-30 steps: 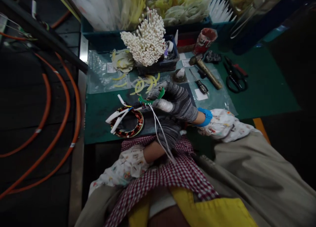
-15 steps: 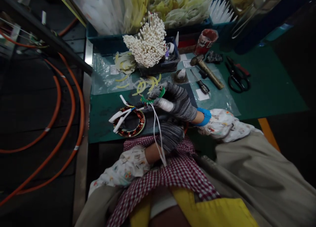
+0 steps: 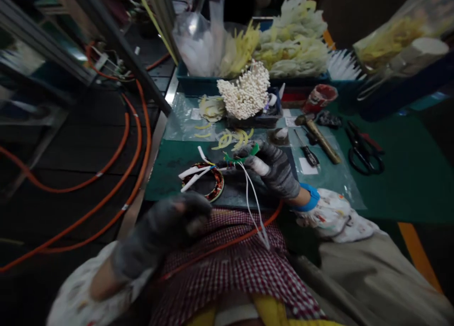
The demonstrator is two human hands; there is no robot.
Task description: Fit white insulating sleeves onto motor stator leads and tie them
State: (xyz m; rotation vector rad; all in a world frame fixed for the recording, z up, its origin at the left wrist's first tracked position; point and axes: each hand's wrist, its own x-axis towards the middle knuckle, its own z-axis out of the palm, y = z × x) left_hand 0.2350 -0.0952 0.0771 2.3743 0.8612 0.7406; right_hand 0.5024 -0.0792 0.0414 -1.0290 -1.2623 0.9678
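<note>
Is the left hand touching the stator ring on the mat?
No, the left hand is raised off the mat near the lap, apart from the stator ring, while the right hand grips the wires beside it.

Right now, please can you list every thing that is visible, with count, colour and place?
stator ring: one, copper and dark, on the mat near the table's front edge
white sleeved leads: several, white, sticking out from the ring
white cords: two, white, hanging from the right hand
green tie: one, green, in the right hand's fingers
white stick bundle: one, white, in a dark box
scissors: one pair, black and red, on the right of the mat
hammer: one, brown handle, behind the right hand
orange cables: several, orange, on the floor to the left
left hand: grey glove, blurred, raised over the lap
right hand: grey glove, beside the ring
</note>
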